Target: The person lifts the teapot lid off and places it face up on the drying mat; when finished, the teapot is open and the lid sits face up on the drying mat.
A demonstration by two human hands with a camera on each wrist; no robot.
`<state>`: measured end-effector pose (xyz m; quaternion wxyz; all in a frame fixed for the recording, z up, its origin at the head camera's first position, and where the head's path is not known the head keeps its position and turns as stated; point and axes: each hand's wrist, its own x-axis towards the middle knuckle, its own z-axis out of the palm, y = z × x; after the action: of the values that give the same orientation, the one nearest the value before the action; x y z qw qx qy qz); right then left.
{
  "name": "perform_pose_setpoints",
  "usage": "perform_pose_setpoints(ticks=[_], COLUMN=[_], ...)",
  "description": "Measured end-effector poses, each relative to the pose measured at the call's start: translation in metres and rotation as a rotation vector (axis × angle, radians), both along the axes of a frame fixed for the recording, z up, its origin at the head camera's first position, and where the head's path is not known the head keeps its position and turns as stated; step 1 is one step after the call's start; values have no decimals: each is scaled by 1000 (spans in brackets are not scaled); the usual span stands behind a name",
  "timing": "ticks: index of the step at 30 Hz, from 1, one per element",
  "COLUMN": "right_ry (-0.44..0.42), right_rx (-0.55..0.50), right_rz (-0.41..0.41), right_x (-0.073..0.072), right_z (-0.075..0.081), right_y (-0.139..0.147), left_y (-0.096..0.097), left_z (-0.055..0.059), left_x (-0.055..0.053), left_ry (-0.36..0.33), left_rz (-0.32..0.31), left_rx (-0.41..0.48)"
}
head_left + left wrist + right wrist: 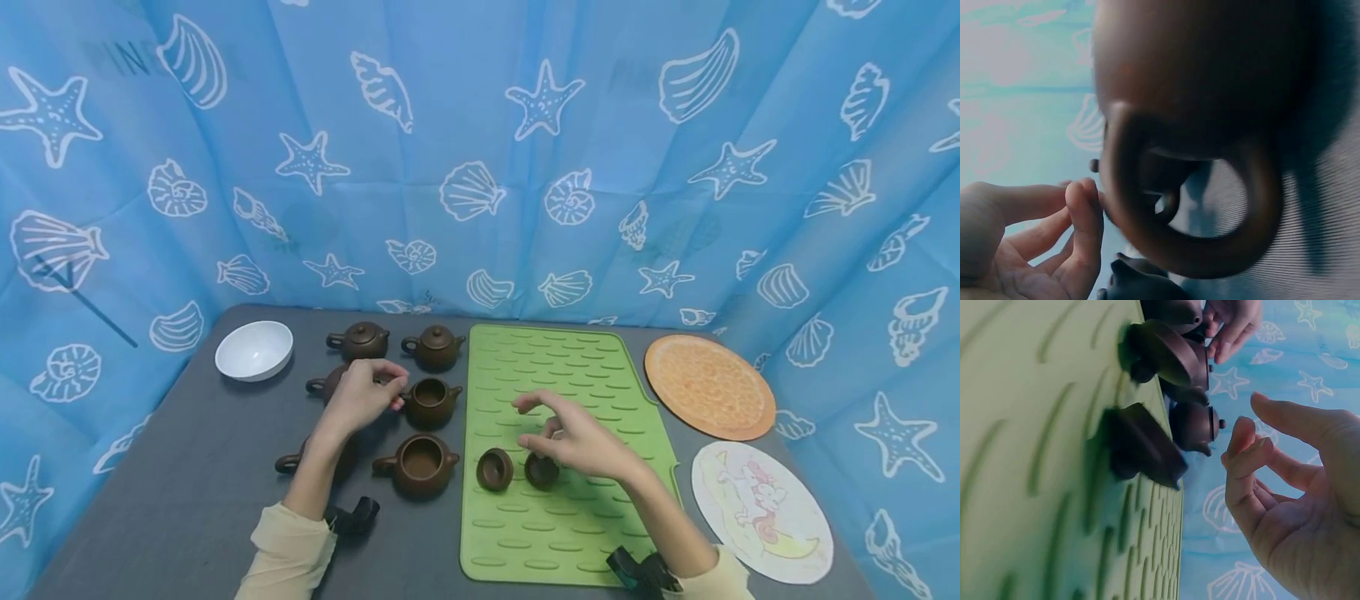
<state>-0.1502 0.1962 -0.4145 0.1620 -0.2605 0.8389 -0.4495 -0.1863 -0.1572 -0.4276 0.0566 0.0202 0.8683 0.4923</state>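
My left hand [365, 396] is over the teapots, thumb and fingertips close together, nothing visible between them. Its fingertips overlap the handle side of a lidless brown teapot [431, 408] in the head view. Nearer me, a second lidless teapot [422, 468] shows its large handle [1210, 255] close to the left wrist camera. My right hand [573, 437], fingers loosely bent and holding nothing, hovers above the green mat. Below it, two small brown lids lie knob-down: one lid [495, 470] in plain view, the other lid [542, 472] partly covered by the hand.
Lidded teapots stand behind, one teapot [360, 341] left of another teapot [436, 347]; more are partly behind my left arm. A white bowl [255, 351] sits at far left. Right of the green mat [517, 533] lie an orange round mat [708, 387] and a cartoon-printed round mat [761, 510].
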Motion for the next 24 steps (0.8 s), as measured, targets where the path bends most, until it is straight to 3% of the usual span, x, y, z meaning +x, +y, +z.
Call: perform_pose_setpoints(ticks=[12,19,24], right_ry=[-74,-69,-89], right_rx=[-89,-115,-129], right_rz=[-16,-65,-117], right_x=[-48,-84,-102], right_z=[19,17,15], right_y=[-58,-92,-113], left_y=[-1,5,8], left_z=[10,10,10], left_x=[-28,-49,-61], left_ry=[39,-3,-46], left_rz=[-32,-25,22], left_rx=[20,15,33])
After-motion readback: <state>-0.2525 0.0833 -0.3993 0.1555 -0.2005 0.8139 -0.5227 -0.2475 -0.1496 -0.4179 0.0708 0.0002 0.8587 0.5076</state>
